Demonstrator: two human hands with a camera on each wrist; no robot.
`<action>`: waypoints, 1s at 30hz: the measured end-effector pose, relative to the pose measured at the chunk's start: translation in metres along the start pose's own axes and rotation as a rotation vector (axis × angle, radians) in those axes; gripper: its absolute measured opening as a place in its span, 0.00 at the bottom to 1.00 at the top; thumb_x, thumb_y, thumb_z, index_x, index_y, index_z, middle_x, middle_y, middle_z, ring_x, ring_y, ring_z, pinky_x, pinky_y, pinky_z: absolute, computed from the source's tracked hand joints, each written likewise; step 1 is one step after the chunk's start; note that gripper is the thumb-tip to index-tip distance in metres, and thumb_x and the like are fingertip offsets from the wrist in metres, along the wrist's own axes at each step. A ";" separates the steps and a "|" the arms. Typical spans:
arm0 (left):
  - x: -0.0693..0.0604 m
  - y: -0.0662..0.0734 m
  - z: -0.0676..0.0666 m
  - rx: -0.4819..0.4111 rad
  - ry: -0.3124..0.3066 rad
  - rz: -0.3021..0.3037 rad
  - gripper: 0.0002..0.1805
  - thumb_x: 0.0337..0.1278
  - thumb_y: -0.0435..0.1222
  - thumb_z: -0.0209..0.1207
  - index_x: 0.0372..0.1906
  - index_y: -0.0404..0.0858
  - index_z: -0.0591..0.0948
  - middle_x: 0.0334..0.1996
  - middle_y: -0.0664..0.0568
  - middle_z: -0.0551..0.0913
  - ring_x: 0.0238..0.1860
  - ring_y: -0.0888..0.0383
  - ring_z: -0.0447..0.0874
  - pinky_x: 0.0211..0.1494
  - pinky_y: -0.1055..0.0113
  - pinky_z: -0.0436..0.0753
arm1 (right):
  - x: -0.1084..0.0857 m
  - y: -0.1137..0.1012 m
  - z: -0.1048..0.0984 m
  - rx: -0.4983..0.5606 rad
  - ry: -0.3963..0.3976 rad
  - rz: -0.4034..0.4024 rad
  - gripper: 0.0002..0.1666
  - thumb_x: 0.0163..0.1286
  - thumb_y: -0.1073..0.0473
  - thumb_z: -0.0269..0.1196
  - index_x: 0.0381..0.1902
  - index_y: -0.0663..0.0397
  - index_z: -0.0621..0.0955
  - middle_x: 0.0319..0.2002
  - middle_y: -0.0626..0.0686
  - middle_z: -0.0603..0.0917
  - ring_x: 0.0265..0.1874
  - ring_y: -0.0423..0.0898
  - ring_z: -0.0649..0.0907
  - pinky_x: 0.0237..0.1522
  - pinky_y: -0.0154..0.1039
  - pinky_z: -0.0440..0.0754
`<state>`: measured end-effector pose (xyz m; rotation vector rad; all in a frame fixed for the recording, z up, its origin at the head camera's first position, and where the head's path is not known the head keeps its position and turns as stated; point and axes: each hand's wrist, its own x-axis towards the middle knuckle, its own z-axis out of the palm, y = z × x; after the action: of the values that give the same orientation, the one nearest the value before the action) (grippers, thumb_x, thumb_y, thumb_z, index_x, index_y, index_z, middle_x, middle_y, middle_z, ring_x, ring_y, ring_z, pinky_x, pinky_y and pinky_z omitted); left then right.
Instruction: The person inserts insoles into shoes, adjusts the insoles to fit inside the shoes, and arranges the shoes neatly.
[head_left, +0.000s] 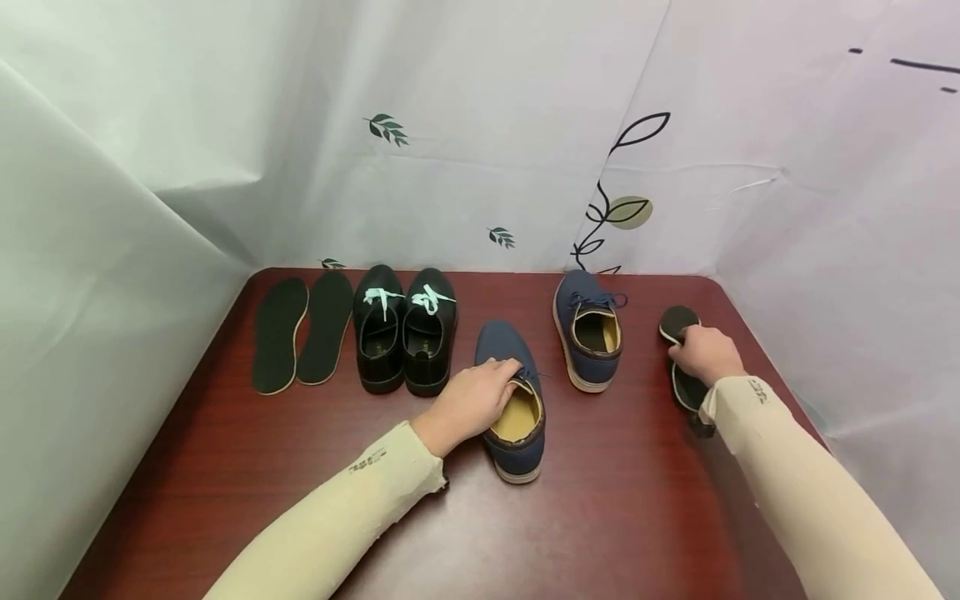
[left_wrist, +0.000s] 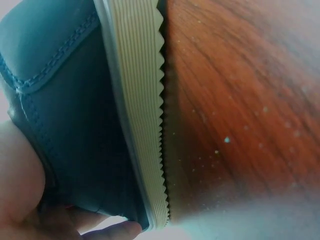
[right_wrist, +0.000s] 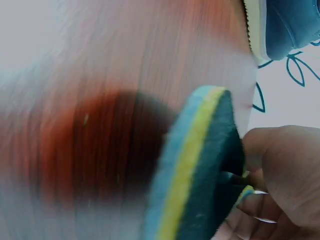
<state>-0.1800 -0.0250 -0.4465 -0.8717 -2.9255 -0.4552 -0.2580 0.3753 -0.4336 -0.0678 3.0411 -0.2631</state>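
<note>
Protruding either side of right grip (head_left: pixel 707 354): insole (head_left: pixel 686 389)

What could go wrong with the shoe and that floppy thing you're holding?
The insole looks bent in the right hand, so if it went into a shoe that way, it might bunch up.

The left hand is partly over the opening of the nearer blue shoe, so it could get in the way.

That hand is also close to the black shoes and might bump them.
</note>
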 end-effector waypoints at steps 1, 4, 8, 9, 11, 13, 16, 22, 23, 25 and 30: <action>0.000 0.001 0.000 0.001 0.001 0.004 0.13 0.76 0.43 0.50 0.58 0.46 0.75 0.50 0.45 0.86 0.61 0.45 0.81 0.54 0.50 0.83 | -0.002 0.001 -0.002 0.003 0.014 0.000 0.15 0.68 0.56 0.56 0.32 0.65 0.78 0.26 0.63 0.80 0.23 0.56 0.77 0.27 0.52 0.75; 0.000 0.002 -0.002 0.012 -0.001 0.022 0.12 0.76 0.42 0.50 0.56 0.45 0.75 0.50 0.46 0.86 0.61 0.45 0.81 0.55 0.51 0.83 | -0.011 0.000 -0.012 0.018 0.054 -0.002 0.21 0.67 0.56 0.53 0.45 0.71 0.80 0.33 0.69 0.82 0.24 0.57 0.79 0.28 0.53 0.76; 0.000 0.002 -0.004 0.025 -0.010 0.042 0.12 0.76 0.42 0.50 0.55 0.44 0.76 0.52 0.46 0.85 0.61 0.46 0.81 0.57 0.52 0.82 | -0.024 -0.011 -0.030 0.044 0.092 -0.006 0.28 0.69 0.55 0.49 0.58 0.72 0.77 0.31 0.66 0.83 0.21 0.54 0.77 0.25 0.48 0.73; 0.000 0.003 -0.004 0.027 -0.013 0.043 0.12 0.76 0.42 0.50 0.56 0.44 0.76 0.54 0.46 0.85 0.61 0.45 0.81 0.58 0.52 0.82 | -0.029 -0.015 -0.034 0.059 0.098 0.000 0.29 0.70 0.54 0.48 0.60 0.71 0.76 0.27 0.64 0.82 0.19 0.52 0.76 0.23 0.47 0.71; 0.000 0.002 -0.005 0.028 -0.009 0.043 0.14 0.76 0.42 0.50 0.57 0.43 0.77 0.57 0.44 0.83 0.62 0.45 0.81 0.59 0.52 0.81 | -0.037 -0.027 -0.043 0.074 0.115 0.006 0.31 0.71 0.52 0.48 0.62 0.70 0.76 0.20 0.58 0.80 0.16 0.50 0.73 0.19 0.43 0.67; 0.000 0.001 -0.005 0.024 0.001 0.041 0.16 0.75 0.42 0.50 0.59 0.42 0.78 0.58 0.43 0.82 0.62 0.44 0.80 0.60 0.52 0.81 | -0.045 -0.040 -0.051 0.089 0.146 -0.001 0.31 0.70 0.51 0.49 0.62 0.69 0.77 0.15 0.54 0.78 0.12 0.48 0.71 0.16 0.41 0.65; 0.000 0.000 -0.004 0.024 0.015 0.044 0.17 0.75 0.42 0.50 0.60 0.42 0.79 0.59 0.44 0.83 0.62 0.45 0.81 0.60 0.52 0.80 | -0.057 -0.064 -0.058 0.098 0.206 -0.045 0.28 0.67 0.52 0.52 0.56 0.65 0.82 0.18 0.52 0.83 0.12 0.47 0.72 0.15 0.39 0.65; 0.000 -0.001 -0.004 0.019 0.028 0.045 0.17 0.75 0.42 0.51 0.61 0.42 0.80 0.59 0.45 0.83 0.61 0.46 0.81 0.60 0.52 0.81 | -0.083 -0.112 -0.062 0.118 0.233 -0.159 0.13 0.61 0.55 0.57 0.36 0.51 0.87 0.19 0.47 0.82 0.14 0.43 0.76 0.19 0.38 0.72; 0.000 -0.001 -0.003 0.016 0.031 0.041 0.18 0.75 0.42 0.51 0.62 0.43 0.79 0.59 0.44 0.82 0.61 0.46 0.81 0.60 0.52 0.81 | -0.088 -0.119 -0.061 0.116 0.222 -0.176 0.10 0.61 0.55 0.58 0.33 0.49 0.86 0.18 0.46 0.80 0.14 0.43 0.76 0.19 0.38 0.73; -0.001 -0.001 -0.002 0.011 0.042 0.032 0.19 0.75 0.42 0.51 0.63 0.44 0.79 0.59 0.43 0.82 0.60 0.47 0.82 0.59 0.52 0.81 | -0.096 -0.133 -0.058 0.118 0.191 -0.219 0.07 0.60 0.54 0.60 0.28 0.45 0.85 0.17 0.43 0.78 0.15 0.41 0.76 0.21 0.38 0.73; -0.002 -0.001 0.000 0.000 0.060 0.017 0.20 0.76 0.43 0.49 0.66 0.46 0.77 0.61 0.44 0.82 0.61 0.49 0.82 0.59 0.52 0.81 | -0.119 -0.165 -0.050 0.109 0.098 -0.351 0.06 0.57 0.56 0.61 0.22 0.38 0.81 0.13 0.38 0.72 0.16 0.38 0.72 0.21 0.35 0.70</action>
<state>-0.1795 -0.0270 -0.4470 -0.8669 -2.8617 -0.4721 -0.1385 0.2279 -0.3464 -0.6001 3.0872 -0.4688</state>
